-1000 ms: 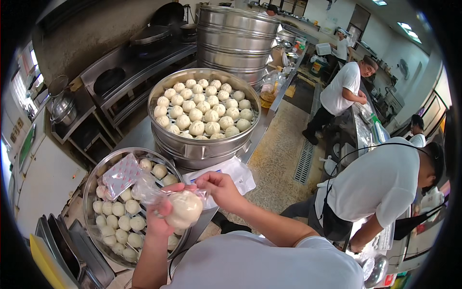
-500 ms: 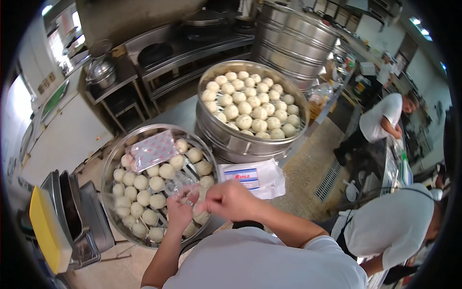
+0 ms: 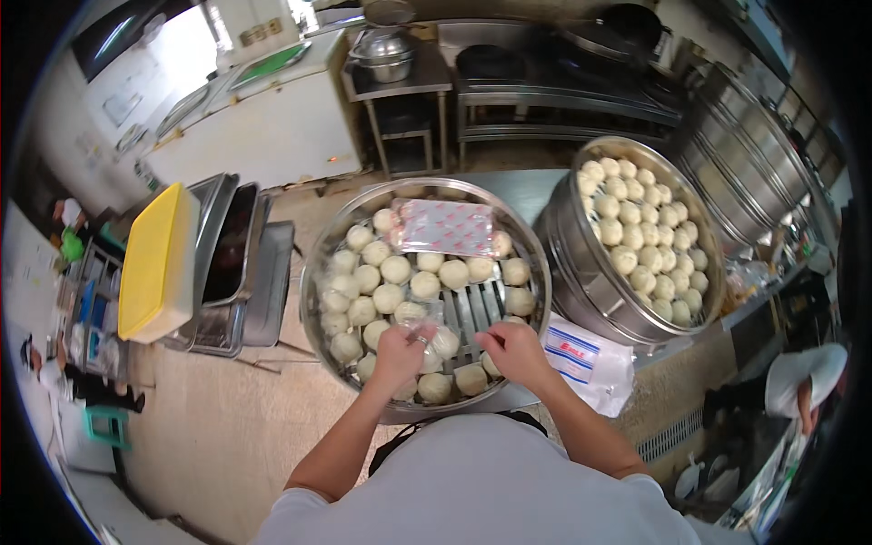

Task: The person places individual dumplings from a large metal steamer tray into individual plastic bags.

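Note:
My left hand [image 3: 402,356] grips a clear plastic bag [image 3: 442,320] over the near middle of a round metal steamer tray [image 3: 520,225]. A pale round bun [image 3: 443,344] shows at the bag; whether it is inside or beneath, I cannot tell. To the right, my right hand [image 3: 514,351] is apart from the left, thumb and fingers pinched together; anything between them is too small to make out. White buns [image 3: 395,270] fill much of the tray, with bare slats right of its middle. A flat clear packet with a pink pattern [image 3: 445,226] lies on the far buns.
A stacked steamer [image 3: 581,272] full of buns stands at right, with taller steamers [image 3: 740,154] behind. A white plastic packet with blue stripes [image 3: 589,363] lies between the trays. Left are metal pans [image 3: 269,282] and a yellow-lidded box [image 3: 154,259]. Another person [image 3: 799,381] works at far right.
The view has turned left, so the trays appear farther right. My right hand has drawn away from my left, which still holds the clear bag over the buns.

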